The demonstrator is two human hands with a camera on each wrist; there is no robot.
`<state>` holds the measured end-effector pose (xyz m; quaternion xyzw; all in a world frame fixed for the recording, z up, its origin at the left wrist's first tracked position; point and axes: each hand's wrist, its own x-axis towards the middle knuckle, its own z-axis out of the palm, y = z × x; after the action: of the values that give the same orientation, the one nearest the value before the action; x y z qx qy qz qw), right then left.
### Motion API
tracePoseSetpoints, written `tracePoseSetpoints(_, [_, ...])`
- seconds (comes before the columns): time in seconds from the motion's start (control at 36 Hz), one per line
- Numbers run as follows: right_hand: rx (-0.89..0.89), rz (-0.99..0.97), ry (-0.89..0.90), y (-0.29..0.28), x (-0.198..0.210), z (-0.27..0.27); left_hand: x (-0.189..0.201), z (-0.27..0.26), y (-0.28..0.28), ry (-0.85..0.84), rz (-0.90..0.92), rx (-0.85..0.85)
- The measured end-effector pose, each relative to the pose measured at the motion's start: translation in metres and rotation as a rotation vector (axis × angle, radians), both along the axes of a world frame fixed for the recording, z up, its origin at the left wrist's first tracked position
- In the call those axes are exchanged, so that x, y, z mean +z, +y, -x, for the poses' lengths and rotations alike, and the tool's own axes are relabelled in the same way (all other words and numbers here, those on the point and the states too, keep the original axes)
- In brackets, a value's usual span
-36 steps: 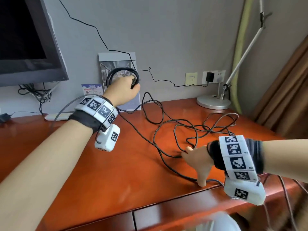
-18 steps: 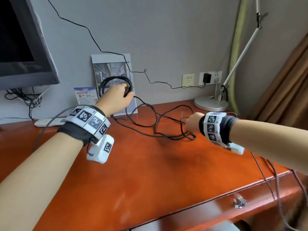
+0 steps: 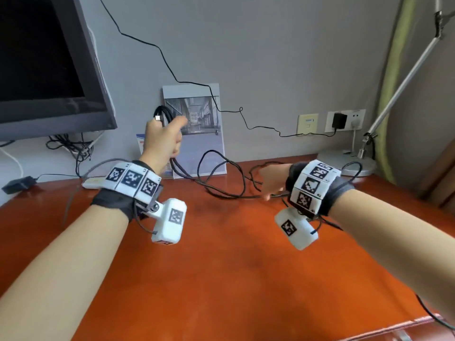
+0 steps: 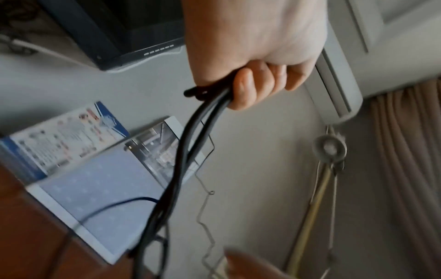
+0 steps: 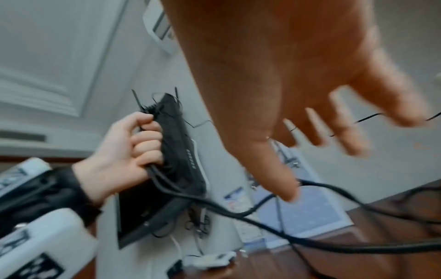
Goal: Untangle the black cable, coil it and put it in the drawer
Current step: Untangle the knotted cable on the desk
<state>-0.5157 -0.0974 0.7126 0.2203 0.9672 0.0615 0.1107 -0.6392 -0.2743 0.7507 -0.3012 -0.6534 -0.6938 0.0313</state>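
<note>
The black cable (image 3: pixel 221 174) lies in loose loops on the orange-brown desk (image 3: pixel 234 254) near the wall. My left hand (image 3: pixel 161 139) is raised in front of the wall and grips several coiled strands of it; a connector end sticks up above the fist. In the left wrist view the fingers (image 4: pixel 253 86) curl round the cable strands (image 4: pixel 190 143) hanging down. My right hand (image 3: pixel 269 182) hovers over the loose cable at mid desk; the right wrist view shows its fingers (image 5: pixel 339 128) spread, holding nothing, with the cable (image 5: pixel 262 222) passing below. A drawer front (image 3: pixel 394 333) shows at the bottom right.
A dark monitor (image 3: pixel 44 65) hangs at the left with tangled wires under it. A picture card (image 3: pixel 197 143) leans on the wall. A desk lamp base (image 3: pixel 344 163) stands back right, below a wall socket with a charger (image 3: pixel 339 120). A thin black wire (image 3: pixel 258 126) runs along the wall.
My right hand came up from the desk's front edge to the back, dragging the loose loops toward the left hand, and now has its fingers spread. The left hand turned its coil upright.
</note>
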Motion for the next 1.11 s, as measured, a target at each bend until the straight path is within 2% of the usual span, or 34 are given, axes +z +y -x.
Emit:
tracePoseSetpoints(0.08, [0.239, 0.326, 0.454, -0.018, 0.008, 0.019, 0.016, -0.009, -0.001, -0.132, -0.193, -0.122])
tracePoseSetpoints(0.14, [0.456, 0.476, 0.598, -0.035, 0.014, 0.021, 0.025, -0.018, 0.000, -0.245, -0.305, -0.219])
tracePoseSetpoints(0.22, [0.594, 0.573, 0.586, -0.042, 0.011, 0.026, 0.039, -0.029, 0.000, -0.358, -0.456, -0.344])
tracePoseSetpoints(0.33, [0.547, 0.553, 0.405, -0.024, -0.002, 0.019, 0.055, -0.044, -0.009, -0.437, -0.509, -0.545])
tracePoseSetpoints(0.39, [0.481, 0.474, 0.378, -0.012, -0.005, 0.017, 0.057, -0.047, -0.012, -0.468, -0.379, -0.689])
tracePoseSetpoints(0.42, [0.445, 0.437, 0.364, -0.007, -0.003, 0.015, 0.056, -0.046, -0.012, -0.487, -0.276, -0.815])
tracePoseSetpoints(0.47, [0.394, 0.384, 0.319, 0.005, 0.004, 0.013, 0.052, -0.044, -0.012, -0.611, -0.091, -1.180])
tracePoseSetpoints(0.56, [0.329, 0.302, 0.332, 0.023, 0.022, 0.009, 0.044, -0.046, -0.011, -0.717, 0.248, -1.447])
tracePoseSetpoints(0.58, [0.305, 0.290, 0.354, 0.029, 0.028, 0.008, 0.040, -0.050, -0.008, -0.692, 0.385, -1.509])
tracePoseSetpoints(0.61, [0.296, 0.277, 0.382, 0.032, 0.034, 0.006, 0.037, -0.055, -0.006, -0.605, 0.544, -1.500])
tracePoseSetpoints(0.64, [0.289, 0.260, 0.408, 0.034, 0.040, 0.005, 0.035, -0.060, -0.005, -0.505, 0.698, -1.408])
tracePoseSetpoints(0.69, [0.285, 0.220, 0.446, 0.033, 0.050, 0.000, 0.031, -0.071, -0.002, -0.344, 0.920, -1.138])
tracePoseSetpoints(0.75, [0.304, 0.214, 0.493, 0.031, 0.059, -0.003, 0.024, -0.076, 0.005, -0.222, 1.073, -0.899])
tracePoseSetpoints(0.81, [0.323, 0.247, 0.557, 0.028, 0.064, -0.006, 0.015, -0.076, 0.015, -0.167, 1.129, -0.694])
tracePoseSetpoints(0.86, [0.336, 0.304, 0.610, 0.022, 0.064, -0.008, 0.004, -0.071, 0.024, -0.182, 1.055, -0.533])
tracePoseSetpoints(0.94, [0.340, 0.412, 0.692, 0.012, 0.054, -0.009, -0.003, -0.059, 0.035, -0.253, 0.760, -0.369])
tracePoseSetpoints(1.0, [0.341, 0.517, 0.739, 0.006, 0.044, -0.010, -0.002, -0.053, 0.038, -0.340, 0.559, -0.340])
tracePoseSetpoints(1.11, [0.325, 0.781, 0.793, -0.006, 0.022, -0.010, 0.003, -0.051, 0.046, -0.441, 0.277, -0.333])
